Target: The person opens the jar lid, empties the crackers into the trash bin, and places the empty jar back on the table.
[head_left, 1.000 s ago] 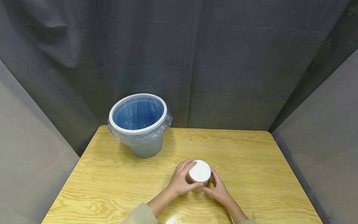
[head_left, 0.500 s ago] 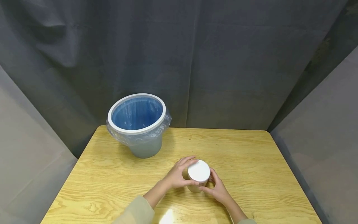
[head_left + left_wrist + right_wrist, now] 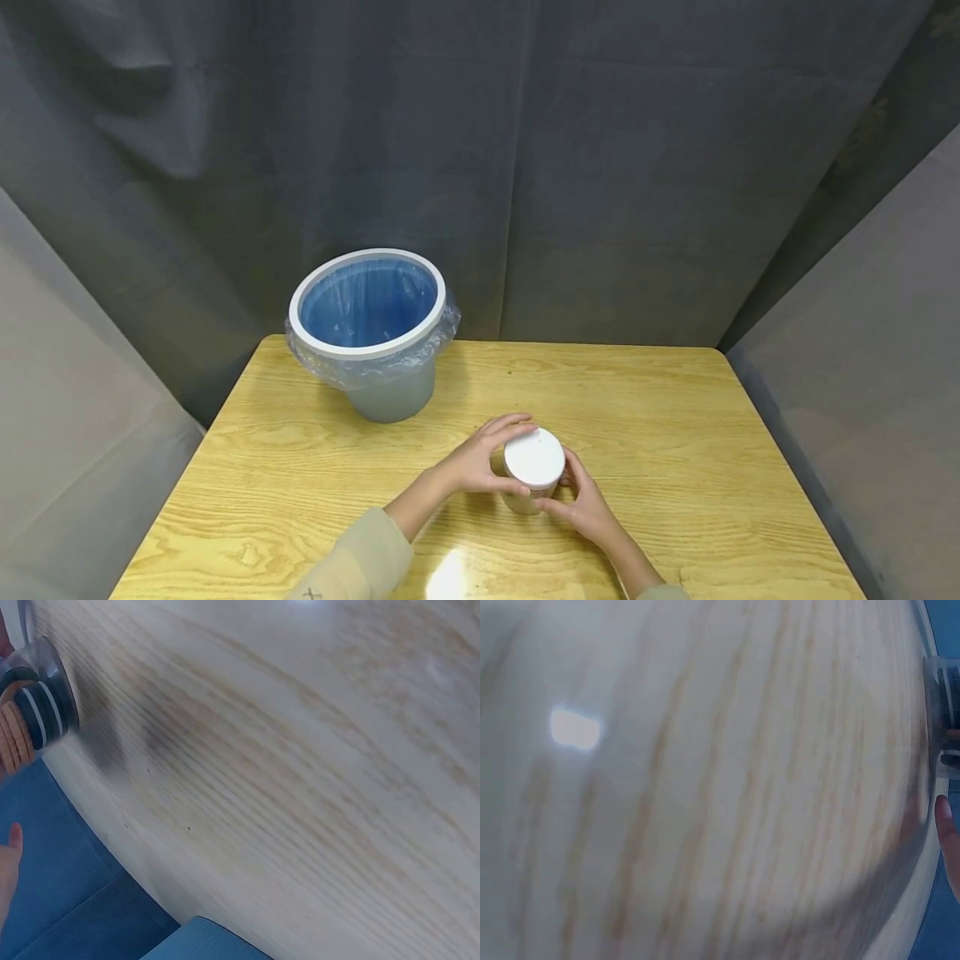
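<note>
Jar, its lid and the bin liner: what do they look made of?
Jar: clear, glossy plastic or glass; contents show through its wall. Lid: probably plastic, opaque white with a flat, matte-looking top. Bin liner: thin, see-through plastic film, judging by its shiny crinkles.

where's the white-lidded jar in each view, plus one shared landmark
Head: jar below centre, slightly right, between left hand and right hand.
Left wrist: jar cut off at left edge, upper half.
Right wrist: jar cut off at right edge, upper half.
Shared landmark: wood-grain tabletop.

High head view, wrists' close — table [image 3: 675,467] shared
</note>
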Motion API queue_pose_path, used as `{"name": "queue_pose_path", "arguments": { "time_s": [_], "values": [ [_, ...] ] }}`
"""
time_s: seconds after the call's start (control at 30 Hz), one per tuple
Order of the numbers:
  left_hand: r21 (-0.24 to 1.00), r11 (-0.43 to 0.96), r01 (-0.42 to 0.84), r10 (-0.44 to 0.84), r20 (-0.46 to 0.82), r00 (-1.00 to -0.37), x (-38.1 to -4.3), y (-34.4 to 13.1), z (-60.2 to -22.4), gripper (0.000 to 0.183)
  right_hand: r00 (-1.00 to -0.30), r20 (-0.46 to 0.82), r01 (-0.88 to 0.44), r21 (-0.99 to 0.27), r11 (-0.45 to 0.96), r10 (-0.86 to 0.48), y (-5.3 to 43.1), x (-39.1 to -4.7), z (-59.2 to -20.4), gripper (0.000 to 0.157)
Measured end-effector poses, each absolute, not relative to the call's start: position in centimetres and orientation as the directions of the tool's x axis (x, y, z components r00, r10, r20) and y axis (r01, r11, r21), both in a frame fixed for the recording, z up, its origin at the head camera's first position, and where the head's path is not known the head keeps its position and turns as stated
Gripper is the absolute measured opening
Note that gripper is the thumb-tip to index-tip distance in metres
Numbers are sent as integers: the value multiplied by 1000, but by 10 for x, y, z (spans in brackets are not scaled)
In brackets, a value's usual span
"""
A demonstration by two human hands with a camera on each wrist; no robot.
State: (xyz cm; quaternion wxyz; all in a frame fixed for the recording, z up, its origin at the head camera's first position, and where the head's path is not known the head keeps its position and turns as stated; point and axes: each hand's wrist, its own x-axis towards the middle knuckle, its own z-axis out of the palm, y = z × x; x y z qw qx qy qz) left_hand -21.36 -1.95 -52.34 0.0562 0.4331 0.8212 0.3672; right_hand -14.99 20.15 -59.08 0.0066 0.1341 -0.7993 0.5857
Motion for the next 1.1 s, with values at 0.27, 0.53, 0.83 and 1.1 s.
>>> {"name": "queue_pose_path", "arguments": {
  "time_s": [0.27,0.53,0.83,1.1],
  "values": [
    [641,358,679,766,214,-606,-214,-17,-521,83,-959,173,-229,-939,257,-224,203,-150,-591,83],
    [626,323,710,784,244,-571,-215,-15,-521,80,-956,194,-248,-935,252,-221,202,-151,-592,82],
    [616,332,715,780,246,-575,-215,-14,-522,78,-959,180,-232,-942,243,-217,201,-149,-587,84],
    [629,342,698,772,235,-591,-214,-14,-524,77,-952,196,-253,-936,244,-237,201,-150,-589,83]
  ]
}}
